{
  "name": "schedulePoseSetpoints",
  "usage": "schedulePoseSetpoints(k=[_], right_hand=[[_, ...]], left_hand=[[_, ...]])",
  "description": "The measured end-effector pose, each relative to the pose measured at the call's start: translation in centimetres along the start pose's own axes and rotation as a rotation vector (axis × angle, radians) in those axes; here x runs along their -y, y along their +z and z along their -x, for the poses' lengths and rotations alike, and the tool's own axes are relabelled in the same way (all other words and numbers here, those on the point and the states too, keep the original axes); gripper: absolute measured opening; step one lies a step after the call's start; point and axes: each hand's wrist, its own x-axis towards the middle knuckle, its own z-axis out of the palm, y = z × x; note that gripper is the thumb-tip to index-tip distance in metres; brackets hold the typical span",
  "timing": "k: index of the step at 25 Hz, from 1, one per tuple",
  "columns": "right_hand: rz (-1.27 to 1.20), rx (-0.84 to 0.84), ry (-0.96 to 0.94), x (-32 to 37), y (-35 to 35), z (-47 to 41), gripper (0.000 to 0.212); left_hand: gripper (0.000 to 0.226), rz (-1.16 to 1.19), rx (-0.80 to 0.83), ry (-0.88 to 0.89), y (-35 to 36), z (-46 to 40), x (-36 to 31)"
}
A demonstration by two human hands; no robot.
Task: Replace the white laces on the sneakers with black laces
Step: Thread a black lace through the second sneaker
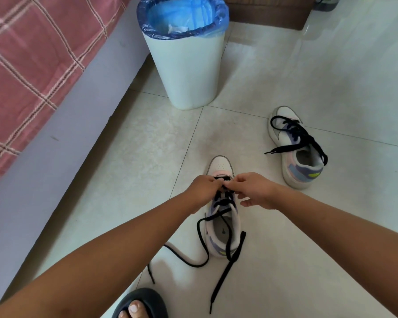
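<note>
Both hands meet over the near sneaker [221, 166], which stands on the floor [308, 76] toe pointing away, white toe cap with a pink strip showing past the knuckles. Left hand [203, 188] has fingers curled in, pinching the black lace [226, 246] at the lower eyelets; right hand [250, 190] likewise curled, pinching the same lace from the other side, fingertips of both nearly touching. Lace is threaded across the lower rows only; its two loose ends trail toward the camera, one looping left over the tile, the other running straight down off the heel side. Second sneaker [296, 157] lies well apart to the right, toe away, with its own black lace [294, 131] crossed over the tongue and ends loose, one lying on the tile to its left. White bin [186, 72] with a blue liner [147, 24] stands beyond the near shoe, beside a bed [62, 125] with a pink checked sheet [28, 65]. Dark slipper [145, 297] with toes showing at bottom edge.
</note>
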Motion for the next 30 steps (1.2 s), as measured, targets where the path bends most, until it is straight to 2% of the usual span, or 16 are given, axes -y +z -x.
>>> schedulePoseSetpoints(k=[2,4,7,9,11,14,17,20,22,25,28,30], right_hand=[[-0.065,0.009,0.006,0.4,0.3,0.1,0.018],[-0.256,0.025,0.017,0.1,0.6,-0.1,0.02],[-0.596,0.045,-0.02,-1.5,0.6,-0.7,0.018],[-0.681,0.025,-0.042,-2.1,0.9,-1.1,0.016],[-0.599,-0.077,-0.069,-1.8,1.1,-1.2,0.015],[-0.169,-0.233,-0.011,-0.2,0.4,0.1,0.021],[0.302,-0.151,0.059,0.5,0.5,1.2,0.034],[0.601,-0.132,-0.01,1.1,1.6,1.0,0.037],[0.704,-0.118,-0.064,1.7,2.0,0.8,0.035],[0.796,-0.068,-0.11,2.0,2.1,0.7,0.025],[0.637,-0.009,-0.132,1.3,1.5,0.7,0.022],[0.455,0.003,-0.185,0.4,0.7,1.0,0.026]], left_hand=[[0.017,0.045,-0.024,-0.029,0.2,0.0,-0.5],[0.018,0.212,-0.028,-0.068,0.2,-0.2,-0.3],[0.027,0.466,-0.004,-0.023,0.2,0.0,0.9],[0.027,0.485,-0.021,0.013,0.2,-0.1,1.7],[0.022,0.339,-0.122,0.053,0.2,-0.4,1.9],[0.025,0.005,-0.257,0.072,-0.5,-0.1,1.6],[0.035,-0.379,-0.121,0.094,-0.4,1.4,1.2],[0.026,-0.694,-0.124,0.186,0.6,1.4,0.6],[0.022,-0.859,-0.118,0.22,0.9,0.5,-0.2],[0.032,-1.021,-0.022,0.194,1.7,-0.3,-1.3],[0.028,-0.982,0.059,0.227,1.1,0.3,-2.0],[0.021,-0.895,0.057,0.352,-0.4,0.9,-1.2]])
